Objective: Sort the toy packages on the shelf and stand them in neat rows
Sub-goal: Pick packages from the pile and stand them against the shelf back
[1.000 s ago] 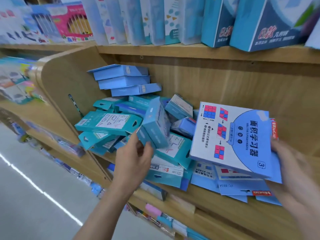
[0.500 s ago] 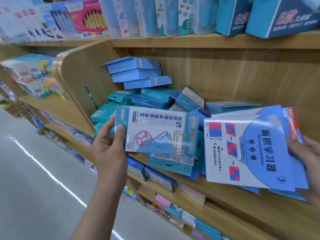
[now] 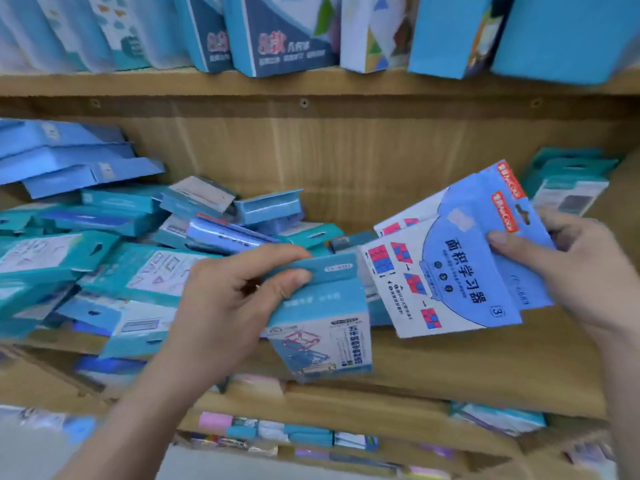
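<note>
Head view
Left hand (image 3: 228,306): grips a teal box (image 3: 322,320) by its top flap, thumb on the front, fingers curled over the upper edge.
Teal box: hangs upright from that grip in front of the wooden shelf (image 3: 450,362), its lower end past the shelf's front edge; a drawing of a cube frame shows on its face.
Right hand (image 3: 575,268): clasps a few flat blue-and-white packs (image 3: 446,271), thumb pressed on the top one, fingers behind.
Flat packs: fanned and tilted, upper ends leaning right, held over the bare right part of the shelf; the front one shows red and blue grid squares and printed characters.
Gap between the two: the teal box and the flat packs sit just beside each other; whether they touch is unclear.
Pile (image 3: 114,244): many teal and blue boxes lie jumbled on the left half of the shelf, overlapping at odd angles, some flat, some propped.
Far right: a small stack of teal boxes (image 3: 571,178) leans by the back panel.
Upper shelf: tall boxes (image 3: 277,32) stand in a row.
Lower shelf: more packs, blurred.
</note>
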Demonstrator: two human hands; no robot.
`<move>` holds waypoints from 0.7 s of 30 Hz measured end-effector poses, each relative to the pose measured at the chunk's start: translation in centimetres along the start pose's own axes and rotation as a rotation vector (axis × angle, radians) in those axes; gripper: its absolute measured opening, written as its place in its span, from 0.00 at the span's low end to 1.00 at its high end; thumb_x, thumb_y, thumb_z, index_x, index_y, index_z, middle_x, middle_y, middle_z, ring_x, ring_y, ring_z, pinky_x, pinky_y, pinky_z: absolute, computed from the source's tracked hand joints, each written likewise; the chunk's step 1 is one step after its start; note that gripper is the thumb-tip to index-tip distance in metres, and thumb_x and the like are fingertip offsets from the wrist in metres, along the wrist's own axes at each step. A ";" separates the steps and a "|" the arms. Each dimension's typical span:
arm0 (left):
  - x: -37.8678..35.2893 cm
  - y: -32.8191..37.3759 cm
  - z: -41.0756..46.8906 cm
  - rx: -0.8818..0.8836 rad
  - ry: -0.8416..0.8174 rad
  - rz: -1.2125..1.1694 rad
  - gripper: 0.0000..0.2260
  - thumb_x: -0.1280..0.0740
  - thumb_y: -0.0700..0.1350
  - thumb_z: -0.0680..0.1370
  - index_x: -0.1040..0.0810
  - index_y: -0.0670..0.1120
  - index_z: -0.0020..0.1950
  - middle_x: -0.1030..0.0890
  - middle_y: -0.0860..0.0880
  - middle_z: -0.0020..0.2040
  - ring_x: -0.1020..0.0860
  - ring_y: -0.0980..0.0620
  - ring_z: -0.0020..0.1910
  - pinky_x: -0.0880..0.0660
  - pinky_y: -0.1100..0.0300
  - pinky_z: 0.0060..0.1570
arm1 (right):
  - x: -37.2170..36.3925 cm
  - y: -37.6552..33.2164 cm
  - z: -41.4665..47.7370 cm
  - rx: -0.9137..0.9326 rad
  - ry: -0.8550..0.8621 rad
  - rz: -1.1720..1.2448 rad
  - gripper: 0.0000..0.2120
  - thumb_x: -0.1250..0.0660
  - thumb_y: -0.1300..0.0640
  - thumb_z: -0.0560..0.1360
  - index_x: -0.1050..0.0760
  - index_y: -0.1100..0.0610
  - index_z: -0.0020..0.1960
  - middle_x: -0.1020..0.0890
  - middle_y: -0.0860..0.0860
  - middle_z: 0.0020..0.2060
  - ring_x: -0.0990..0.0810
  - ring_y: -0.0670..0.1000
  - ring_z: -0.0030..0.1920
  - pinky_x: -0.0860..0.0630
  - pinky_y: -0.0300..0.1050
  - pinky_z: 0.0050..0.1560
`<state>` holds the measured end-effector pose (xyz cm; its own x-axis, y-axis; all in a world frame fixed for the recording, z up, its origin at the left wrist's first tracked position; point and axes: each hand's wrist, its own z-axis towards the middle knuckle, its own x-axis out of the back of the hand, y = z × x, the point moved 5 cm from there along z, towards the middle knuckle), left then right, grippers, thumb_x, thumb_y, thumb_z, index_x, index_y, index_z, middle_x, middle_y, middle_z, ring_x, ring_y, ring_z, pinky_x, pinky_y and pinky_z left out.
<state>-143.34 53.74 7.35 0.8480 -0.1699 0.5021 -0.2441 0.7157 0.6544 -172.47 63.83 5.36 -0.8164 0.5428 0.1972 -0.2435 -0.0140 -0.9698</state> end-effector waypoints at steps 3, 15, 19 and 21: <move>-5.5 0.7 0.2 -0.045 -0.127 0.022 0.09 0.33 0.49 0.74 0.24 0.58 0.53 0.22 0.73 0.46 0.23 0.71 0.45 0.27 0.73 0.44 | 3.1 0.8 0.2 -0.005 0.067 -0.040 0.15 0.25 0.52 0.64 0.19 0.52 0.50 0.14 0.49 0.45 0.15 0.53 0.45 0.21 0.59 0.51; -14.0 0.0 0.5 0.131 -0.034 0.087 0.10 0.36 0.51 0.77 0.20 0.56 0.56 0.22 0.66 0.50 0.25 0.71 0.50 0.33 0.76 0.45 | 7.1 2.2 1.9 0.143 0.114 -0.362 0.16 0.22 0.52 0.65 0.24 0.43 0.49 0.20 0.36 0.42 0.21 0.37 0.45 0.24 0.39 0.43; -14.0 1.0 0.2 0.063 -0.065 0.175 0.13 0.39 0.55 0.78 0.23 0.56 0.61 0.22 0.61 0.54 0.26 0.66 0.52 0.33 0.74 0.43 | 6.5 2.6 3.0 0.149 0.078 -0.514 0.18 0.23 0.49 0.65 0.25 0.42 0.52 0.21 0.38 0.41 0.22 0.45 0.45 0.24 0.45 0.45; -13.9 1.5 0.1 0.029 -0.086 0.206 0.16 0.40 0.57 0.77 0.25 0.55 0.63 0.23 0.58 0.56 0.27 0.64 0.53 0.33 0.74 0.43 | 6.0 2.7 3.5 0.164 0.044 -0.598 0.19 0.24 0.48 0.66 0.26 0.43 0.54 0.21 0.41 0.42 0.22 0.49 0.46 0.24 0.48 0.47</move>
<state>-155.51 57.07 1.41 0.7356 -0.0803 0.6726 -0.4224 0.7219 0.5481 -179.88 64.13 4.40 -0.4922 0.5301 0.6905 -0.7325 0.1764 -0.6575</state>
